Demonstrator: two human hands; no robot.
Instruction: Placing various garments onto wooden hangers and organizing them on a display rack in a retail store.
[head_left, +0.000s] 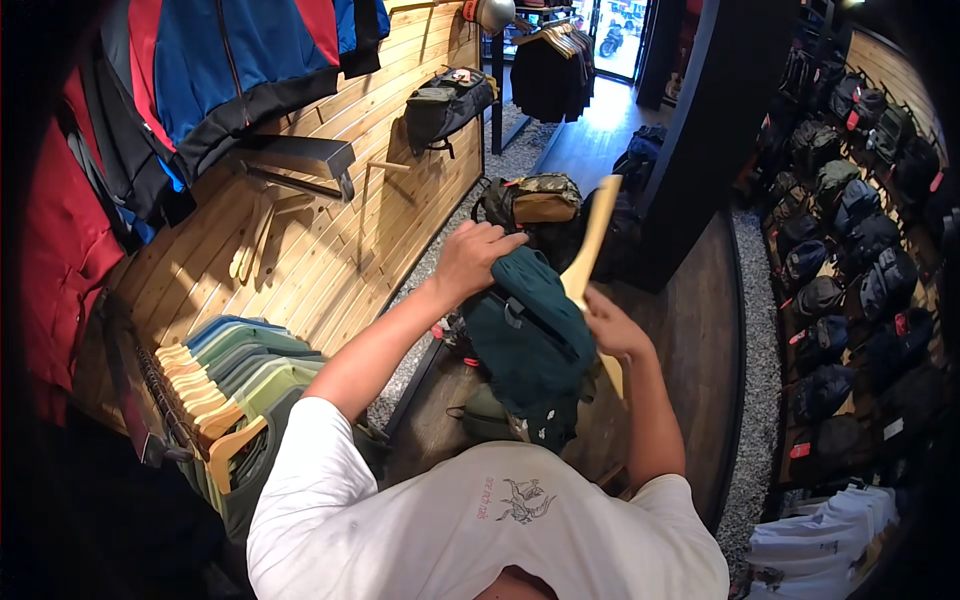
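Note:
My left hand grips the upper edge of a dark green garment, fingers folded over it. The cloth hangs bunched in front of my chest, with a dark slit or zip line and a small grey tab on it. In my right hand is a pale wooden hanger, held near its middle and standing almost upright just right of the garment. One arm of the hanger points up and away; its lower end shows below my hand. I cannot tell whether the hanger touches the cloth.
At left, shirts on wooden hangers fill a rail below hanging jackets. A metal bracket juts from the wood-panelled wall. Bags stand ahead on the floor. A dark pillar rises beyond, and backpacks line the right wall.

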